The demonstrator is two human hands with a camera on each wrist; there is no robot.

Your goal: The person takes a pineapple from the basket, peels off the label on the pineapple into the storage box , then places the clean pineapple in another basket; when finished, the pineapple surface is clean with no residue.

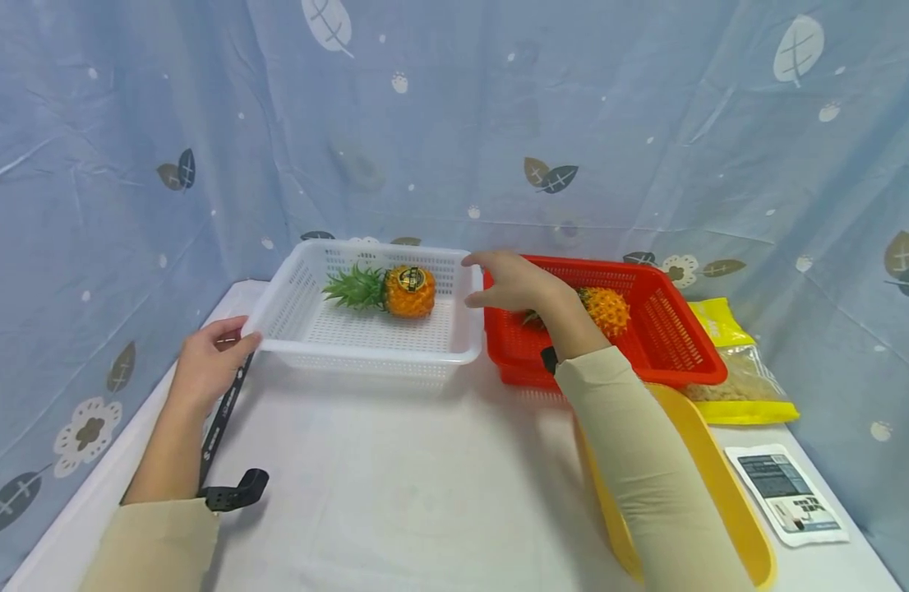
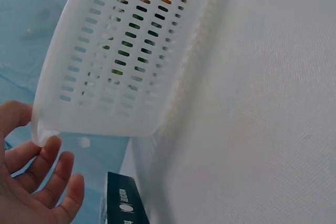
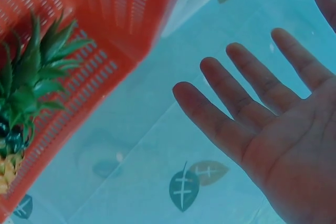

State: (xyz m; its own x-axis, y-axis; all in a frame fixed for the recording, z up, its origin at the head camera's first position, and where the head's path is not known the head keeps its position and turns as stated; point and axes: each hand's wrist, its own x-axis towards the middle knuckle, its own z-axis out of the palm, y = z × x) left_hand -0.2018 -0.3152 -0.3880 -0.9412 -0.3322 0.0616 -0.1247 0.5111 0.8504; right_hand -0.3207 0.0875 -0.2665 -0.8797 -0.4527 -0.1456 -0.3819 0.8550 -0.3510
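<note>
A white plastic basket [image 1: 366, 355] sits at the back of the table, holding a pineapple [image 1: 410, 293] with a black label and green leaves. At its left front corner my left hand [image 1: 212, 362] pinches the rim, thumb on one side and fingers on the other. The left wrist view shows the fingers [image 2: 50, 174] against the corner of that slotted wall. My right hand [image 3: 294, 129] has its fingers spread and holds nothing. It hovers by the white basket's right rim, over the red basket [image 1: 669, 329]. A second pineapple [image 1: 606, 311] lies in the red basket, partly hidden by my right arm.
A yellow tray [image 1: 702, 452] lies under my right forearm, before the red basket. Right of these are a yellow-and-clear bag [image 1: 746, 378] and a white packet [image 1: 787, 495]. A dark narrow box [image 1: 223, 415] lies beside my left forearm. A blue curtain [image 1: 440, 123] surrounds the table.
</note>
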